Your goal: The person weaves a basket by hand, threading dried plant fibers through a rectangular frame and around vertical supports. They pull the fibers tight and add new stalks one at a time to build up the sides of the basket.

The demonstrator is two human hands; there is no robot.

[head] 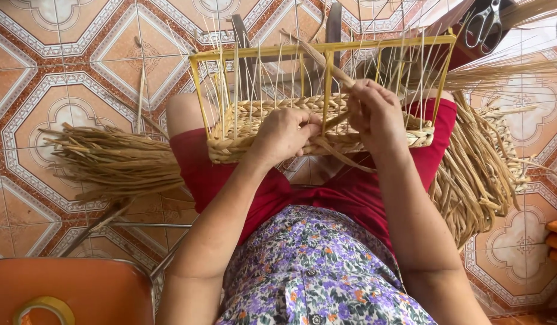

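Note:
A half-woven straw basket (pixel 248 123) on a yellow wire frame (pixel 260 52) rests on my lap, over red shorts. My left hand (pixel 283 133) presses on the near woven wall and pinches a flat straw strand (pixel 326 123). My right hand (pixel 375 111) grips the same strand higher up, where it runs up and left between the thin upright stakes. Several braided rows wrap the lower part of the frame.
A bundle of dried straw (pixel 113 159) lies on the patterned tile floor at left, and a bigger bundle (pixel 477 174) at right. Scissors (pixel 484 24) lie top right. An orange stool (pixel 80 289) with a tape roll (pixel 43 310) stands bottom left.

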